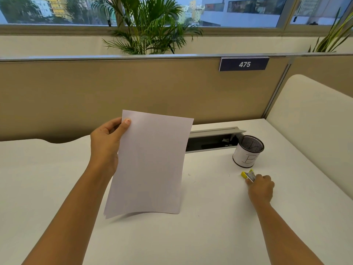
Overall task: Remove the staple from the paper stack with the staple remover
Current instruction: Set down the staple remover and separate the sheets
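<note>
Closest in, two bare forearms reach out over the white table (191, 236), well apart from each other. On the left, the left hand (106, 144) pinches the paper stack (150, 165) at its upper left corner, thumb pressed flat on the front sheet, fingers tucked behind. The stack is up off the table, hanging nearly upright and tilted a touch, its lower edge curling, with the sheets fanning slightly at the bottom left corner. The staple itself is too small to make out.

Over on the right, the right hand (260, 187) is down at the table, fingers curled round the staple remover (248, 175), whose yellow and metal end pokes out past the knuckles. Just beyond it stands a black mesh pen cup (248, 152) wrapped in a white label marked with a letter B. Behind that, an open cable slot (212, 140) runs along the back of the table, partly hidden by the paper. Further back rises a tan partition (95, 92) carrying a dark sign (244, 64) reading 475, then a leafy palm plant (149, 29) against the windows.
</note>
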Motion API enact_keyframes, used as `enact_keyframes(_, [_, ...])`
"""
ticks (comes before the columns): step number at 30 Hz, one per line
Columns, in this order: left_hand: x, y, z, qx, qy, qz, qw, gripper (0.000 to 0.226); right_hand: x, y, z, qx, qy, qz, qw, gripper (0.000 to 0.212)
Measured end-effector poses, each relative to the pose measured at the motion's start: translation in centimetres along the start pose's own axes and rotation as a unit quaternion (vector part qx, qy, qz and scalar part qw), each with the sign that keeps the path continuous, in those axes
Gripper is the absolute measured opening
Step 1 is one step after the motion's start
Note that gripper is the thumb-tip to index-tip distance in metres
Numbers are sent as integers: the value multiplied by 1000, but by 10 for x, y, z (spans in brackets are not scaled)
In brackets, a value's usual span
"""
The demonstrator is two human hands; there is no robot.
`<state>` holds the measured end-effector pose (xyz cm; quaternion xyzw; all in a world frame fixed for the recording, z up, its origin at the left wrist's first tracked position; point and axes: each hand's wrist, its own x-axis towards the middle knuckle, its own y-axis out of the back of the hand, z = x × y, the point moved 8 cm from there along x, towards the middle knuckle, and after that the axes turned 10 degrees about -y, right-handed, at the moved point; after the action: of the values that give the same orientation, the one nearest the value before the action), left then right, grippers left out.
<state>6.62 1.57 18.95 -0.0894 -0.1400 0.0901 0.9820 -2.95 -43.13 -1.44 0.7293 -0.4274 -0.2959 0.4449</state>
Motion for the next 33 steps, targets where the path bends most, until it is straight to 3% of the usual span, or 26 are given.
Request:
enact_keyframes(3, [0,0,3,-2,0,-2,1000,13,-4,8,-3,19,-6,23,1000,44])
enact_keyframes(6, [-1,2,9,-2,1,-5,1000,12,-26,37,-22,127,10,94,987,41])
enact_keyframes(9, [-4,-1,14,5,0,-14,1000,8,-58,62,-63,222,84,125,963,34])
enact_keyframes(11, [-8,-2,21,10,-2,-20,1000,10,-81,70,-97,305,169,52,936,36])
enact_keyframes(14, [-14,-1,35,3,-6,-31,999,12,-120,72,-147,361,242,-154,887,52])
enact_keyframes(17, [-18,0,52,-8,-17,-41,999,13,-152,73,-176,368,243,-300,846,61])
enact_keyframes(20, [-22,7,74,-26,-28,-37,999,13,-175,89,-189,415,246,-369,795,45])
enact_keyframes(25, [-22,16,103,-58,-47,-31,997,14,-183,130,-194,479,265,-333,767,18])
enact_keyframes(33, [-23,27,156,-81,-118,-18,990,23,-202,212,-200,528,307,-273,743,7])
